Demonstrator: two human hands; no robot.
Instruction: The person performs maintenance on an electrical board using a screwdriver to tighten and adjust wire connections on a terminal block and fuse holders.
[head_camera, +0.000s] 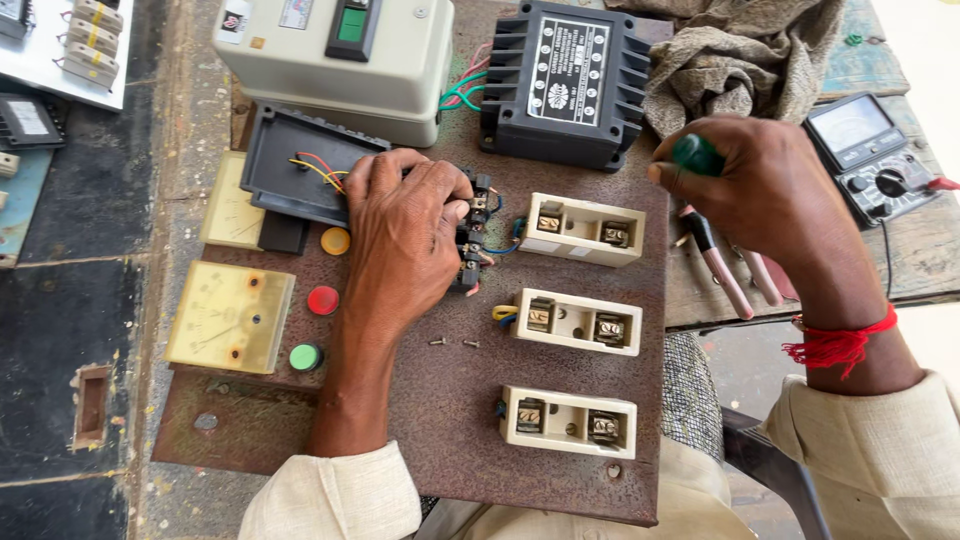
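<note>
Rust covers the brown metal board that lies flat on the wooden table. The dark floor shows on one side. On the board sit three cream fuse holders in a row, a grey switch box, a black ribbed box, two yellow meters and three round lamps, orange, red and green. A brown cloth and a tester with a dial lie by the far edge.

The left hand lies curled over a small black terminal block, fingers pressing on it. The block is long and narrow, and its long side runs from the person's body toward the far edge. The right hand is closed tight around a green handle, maybe a screwdriver; its tip is hidden. Two tiny screws lie near the block.
</note>
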